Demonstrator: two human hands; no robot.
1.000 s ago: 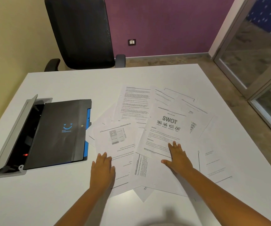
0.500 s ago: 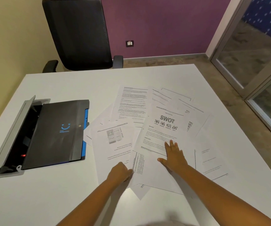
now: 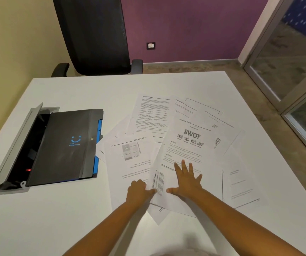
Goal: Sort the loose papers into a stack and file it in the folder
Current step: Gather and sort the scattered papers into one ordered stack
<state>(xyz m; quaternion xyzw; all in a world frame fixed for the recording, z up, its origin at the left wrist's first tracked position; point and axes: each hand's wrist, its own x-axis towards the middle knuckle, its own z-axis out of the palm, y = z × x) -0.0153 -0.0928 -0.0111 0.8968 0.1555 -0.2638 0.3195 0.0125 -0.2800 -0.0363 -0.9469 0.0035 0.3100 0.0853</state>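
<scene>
White papers (image 3: 168,145) lie spread out on our table (image 3: 74,93), some on top of others. A second ago our left hand (image 3: 139,189) lay flat on a sheet. Now it has curled up and slid to the right, and its thumb and fingers pinch the edge of a page near the middle. Our right hand (image 3: 187,179) stays flat, fingers spread, pressing down on the big sheet. We think this means we are starting to pull the pages together into one pile. Nothing is stacked yet. Our black folder (image 3: 63,146) waits closed on the left, just beside the papers. It has a blue smile on it. One page says "SWOT" in big letters. The small words are too tiny to read.
</scene>
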